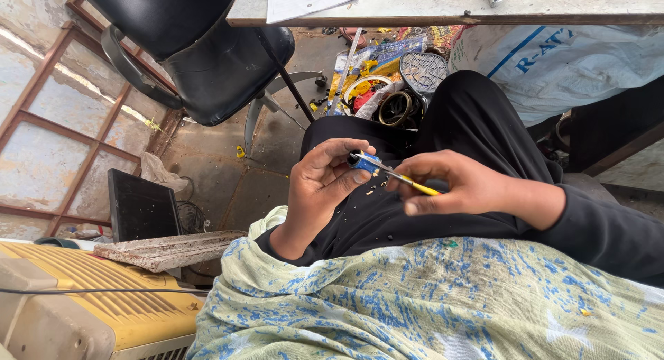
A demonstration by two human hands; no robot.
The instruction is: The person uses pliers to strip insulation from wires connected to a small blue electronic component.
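Observation:
My left hand (315, 187) is shut on a small blue cylindrical part (363, 161), pinched between thumb and fingers above my lap. My right hand (460, 187) grips a thin screwdriver with a yellow handle (423, 188). Its metal shaft points left and its tip touches the end of the blue part. Small pale crumbs (373, 189) lie on my black trousers (477, 118) under the two hands. A pale green cloth with blue print (429, 298) covers the near part of my lap.
A black office chair (207, 62) stands at the upper left. A table edge (443, 17) with a paper sheet (308, 0) runs along the top. Mixed clutter (387, 83) and a white sack (567, 62) lie on the floor. A yellow and cream appliance (90, 298) sits at the lower left.

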